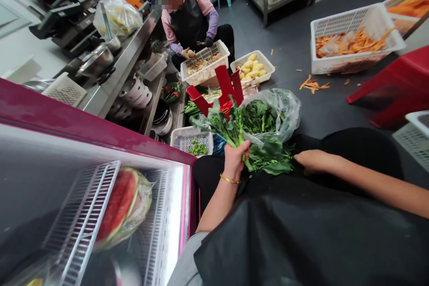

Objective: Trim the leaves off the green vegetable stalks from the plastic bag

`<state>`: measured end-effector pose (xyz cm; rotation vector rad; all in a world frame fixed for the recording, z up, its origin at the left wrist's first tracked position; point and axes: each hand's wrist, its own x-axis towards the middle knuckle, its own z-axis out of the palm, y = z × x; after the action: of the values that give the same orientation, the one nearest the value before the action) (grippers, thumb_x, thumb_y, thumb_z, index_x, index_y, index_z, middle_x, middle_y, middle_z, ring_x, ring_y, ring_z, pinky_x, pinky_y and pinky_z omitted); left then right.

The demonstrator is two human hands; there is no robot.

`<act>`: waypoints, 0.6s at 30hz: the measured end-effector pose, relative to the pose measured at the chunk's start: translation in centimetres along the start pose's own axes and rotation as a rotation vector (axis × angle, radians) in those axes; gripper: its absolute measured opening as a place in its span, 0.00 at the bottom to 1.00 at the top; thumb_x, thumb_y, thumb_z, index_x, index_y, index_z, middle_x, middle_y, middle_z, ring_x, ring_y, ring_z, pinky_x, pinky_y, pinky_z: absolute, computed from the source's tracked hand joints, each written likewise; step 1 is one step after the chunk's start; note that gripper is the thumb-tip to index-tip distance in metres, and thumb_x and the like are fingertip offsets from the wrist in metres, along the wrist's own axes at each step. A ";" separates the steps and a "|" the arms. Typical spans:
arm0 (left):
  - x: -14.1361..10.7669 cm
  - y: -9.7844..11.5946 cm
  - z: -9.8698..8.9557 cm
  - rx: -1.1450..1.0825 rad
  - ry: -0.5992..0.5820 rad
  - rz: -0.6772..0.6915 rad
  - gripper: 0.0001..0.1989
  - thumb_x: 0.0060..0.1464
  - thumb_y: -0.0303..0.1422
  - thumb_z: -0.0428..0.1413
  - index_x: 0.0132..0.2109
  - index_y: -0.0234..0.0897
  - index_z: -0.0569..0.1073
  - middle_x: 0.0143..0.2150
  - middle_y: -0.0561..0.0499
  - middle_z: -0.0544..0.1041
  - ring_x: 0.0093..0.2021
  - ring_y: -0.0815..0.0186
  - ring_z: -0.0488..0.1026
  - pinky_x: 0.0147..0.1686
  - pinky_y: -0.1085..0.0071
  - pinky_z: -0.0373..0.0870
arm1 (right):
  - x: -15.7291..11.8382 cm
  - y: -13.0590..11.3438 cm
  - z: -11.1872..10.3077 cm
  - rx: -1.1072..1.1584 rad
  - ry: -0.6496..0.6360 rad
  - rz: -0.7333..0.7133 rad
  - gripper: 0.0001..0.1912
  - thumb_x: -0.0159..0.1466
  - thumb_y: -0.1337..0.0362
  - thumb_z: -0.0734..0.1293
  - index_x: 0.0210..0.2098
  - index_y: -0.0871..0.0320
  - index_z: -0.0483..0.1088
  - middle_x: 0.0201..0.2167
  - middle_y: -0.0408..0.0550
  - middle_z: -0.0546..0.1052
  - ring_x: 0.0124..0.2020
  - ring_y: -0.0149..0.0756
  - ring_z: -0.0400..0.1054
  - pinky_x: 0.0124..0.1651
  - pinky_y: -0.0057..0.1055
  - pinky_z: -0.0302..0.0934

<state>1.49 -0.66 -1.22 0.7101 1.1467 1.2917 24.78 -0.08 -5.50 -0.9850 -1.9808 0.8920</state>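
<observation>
My left hand is wrapped round a bunch of leafy green stems, held upright with the leaves leaning left. My right hand is closed, its fingertips turned down and hidden, beside loose green leaves in front of my lap. Whether it grips a leaf or stem there I cannot make out. Just beyond both hands lies an opened clear plastic bag with more leafy greens inside. A small white basket with short green pieces in it stands to the left of my left hand.
An upturned red stool is just ahead. Opposite, a person works over a white basket, near peeled potatoes. At left stands an open lit fridge with cut watermelon. A crate of orange peelings is at right.
</observation>
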 end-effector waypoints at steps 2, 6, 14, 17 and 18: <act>-0.7 -0.2 0.4 0.035 -0.055 -0.027 0.18 0.39 0.40 0.66 0.28 0.33 0.67 0.17 0.58 0.67 0.13 0.77 0.59 0.13 0.78 0.53 | 2.7 0.2 -0.6 -0.003 -0.056 0.039 0.18 0.53 0.51 0.72 0.18 0.57 0.69 0.11 0.39 0.65 0.11 0.26 0.54 0.15 0.26 0.50; -1.8 -0.1 1.4 0.025 -0.093 -0.102 0.17 0.41 0.40 0.64 0.30 0.33 0.68 0.19 0.54 0.70 0.14 0.75 0.61 0.14 0.77 0.54 | 8.1 -2.6 -0.1 0.085 -0.109 0.261 0.18 0.60 0.50 0.65 0.25 0.58 0.71 0.16 0.43 0.73 0.16 0.29 0.63 0.20 0.26 0.55; -1.5 0.3 2.3 -0.065 0.171 0.056 0.16 0.38 0.36 0.66 0.34 0.34 0.72 0.22 0.56 0.71 0.20 0.74 0.65 0.21 0.77 0.60 | 4.9 -7.5 3.7 -0.157 -0.055 -0.298 0.21 0.64 0.52 0.59 0.19 0.56 0.64 0.17 0.44 0.67 0.20 0.30 0.61 0.25 0.28 0.53; -1.6 -0.2 2.2 0.017 0.192 0.150 0.14 0.38 0.35 0.67 0.33 0.34 0.75 0.26 0.54 0.74 0.24 0.72 0.69 0.27 0.75 0.66 | 6.1 -6.0 2.2 0.006 0.006 0.114 0.23 0.62 0.46 0.61 0.19 0.56 0.63 0.15 0.43 0.68 0.18 0.29 0.61 0.23 0.27 0.53; -1.8 -0.4 2.1 0.059 0.190 0.181 0.14 0.38 0.35 0.68 0.32 0.34 0.76 0.28 0.53 0.76 0.27 0.71 0.71 0.30 0.74 0.67 | 7.0 -5.4 1.6 0.080 0.035 0.266 0.24 0.61 0.44 0.62 0.20 0.57 0.63 0.15 0.44 0.69 0.17 0.30 0.61 0.22 0.28 0.54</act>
<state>3.79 -2.06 -0.46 0.7611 1.3015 1.5080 18.65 2.94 0.28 -1.2285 -1.7962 1.0815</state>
